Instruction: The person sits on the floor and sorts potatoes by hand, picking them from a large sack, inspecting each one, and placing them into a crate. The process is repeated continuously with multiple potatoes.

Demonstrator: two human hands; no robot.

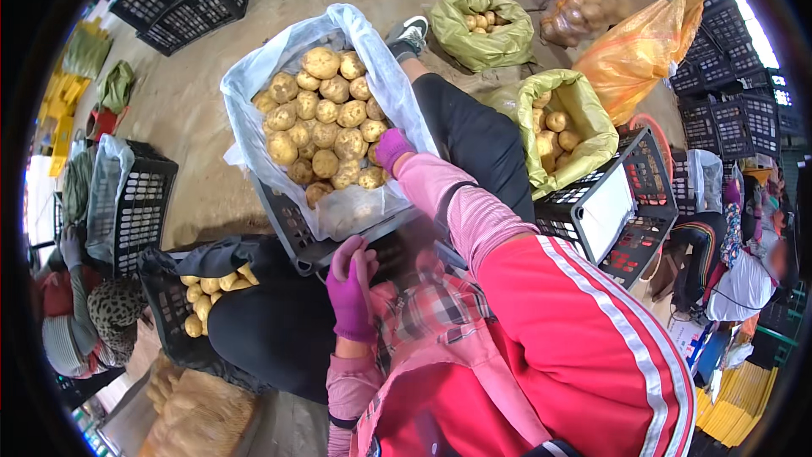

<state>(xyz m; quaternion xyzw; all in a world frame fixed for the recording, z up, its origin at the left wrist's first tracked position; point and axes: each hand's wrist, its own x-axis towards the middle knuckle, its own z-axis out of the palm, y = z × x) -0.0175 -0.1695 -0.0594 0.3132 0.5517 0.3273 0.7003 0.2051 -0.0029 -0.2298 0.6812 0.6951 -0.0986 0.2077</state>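
Before me stands a black plastic crate (288, 231) lined with pale blue-white sheeting (254, 66) and filled with soil-marked potatoes (327, 111). My right hand (392, 151), in a purple and pink glove, reaches to the crate's right side and touches the potatoes there; its fingertips are partly hidden, so I cannot tell whether it grips one. My left hand (352, 289), gloved alike, is raised near the crate's front edge with its fingers bent close together; no object shows in it. A dark-lined crate of cleaner, yellow potatoes (206, 301) stands beside my left leg.
Two green woven sacks (485, 54) (571, 86) hold potatoes to the right, beside an orange sack (641, 51). An upturned-side black crate (644, 203) lies near my right leg. Other people work at far left (70, 324) and far right (742, 279). Stacked crates (196, 0) stand behind.
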